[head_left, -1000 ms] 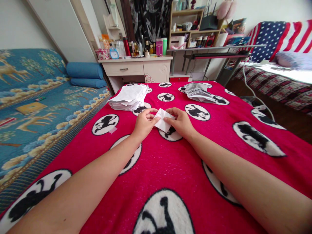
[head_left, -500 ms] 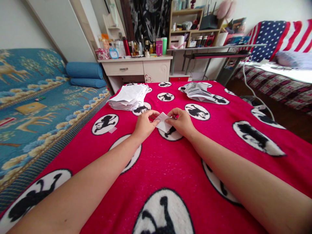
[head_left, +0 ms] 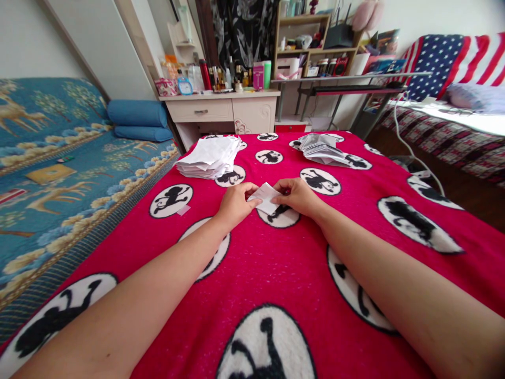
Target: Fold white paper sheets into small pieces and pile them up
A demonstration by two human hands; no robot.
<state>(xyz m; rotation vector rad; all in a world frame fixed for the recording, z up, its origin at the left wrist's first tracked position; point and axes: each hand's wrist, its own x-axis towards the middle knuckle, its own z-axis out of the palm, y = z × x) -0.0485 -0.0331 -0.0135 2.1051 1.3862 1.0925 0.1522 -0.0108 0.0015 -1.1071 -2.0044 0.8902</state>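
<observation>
A small folded piece of white paper is held between my two hands, just above the red patterned cloth. My left hand pinches its left corner, thumb on top. On the opposite side, my right hand grips the paper between thumb and fingers. Most of the fingertips under the paper are hidden. Beyond my left hand lies a thick stack of white paper sheets. A pile of folded papers sits farther off to the right.
A small whitish scrap lies on the cloth at left. Along the left side runs a blue sofa with rolled blue cushions. Behind the table stand a white dresser crowded with bottles and a desk with shelves.
The paper has turned slightly in my hands and shows a little more of its face. My right hand has shifted slightly to the right and tilted.
</observation>
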